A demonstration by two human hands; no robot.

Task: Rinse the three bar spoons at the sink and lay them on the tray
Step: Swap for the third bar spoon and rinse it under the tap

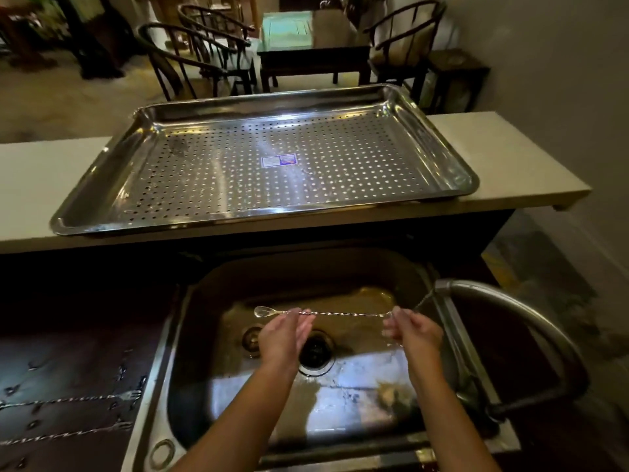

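Both grips meet on one bar spoon (326, 313), which we see held level across the sink (190, 335). Our left hand (284, 335) has its fingers laid nearly straight along the twisted stem, near the bowl end that points to nine o'clock. Our right hand (410, 332) pinches the other end with curled fingertips, at three o'clock from the left. A thin stream of water (423, 301) runs from the faucet (531, 321) spout onto that right end. The faucet arches in from four o'clock over the sink's right rim. Below the hands sit the dark drain (315, 352) and a smaller round fitting just beside it at nine o'clock.

At eight o'clock, on the dark wet surface (68, 362) left of the sink, two more bar spoons (68, 400) lie side by side, near each other but apart, their forked ends toward the basin.

At twelve o'clock a pale raised surface (510, 155) carries the perforated steel tray (102, 172), which bears a small blue sticker (279, 161) near its middle and some water drops; no spoon lies in it.

Beyond it the room is dim: round-backed dark wooden chairs (190, 59) stand around a dark table (313, 49) with a greenish top, on a light floor.
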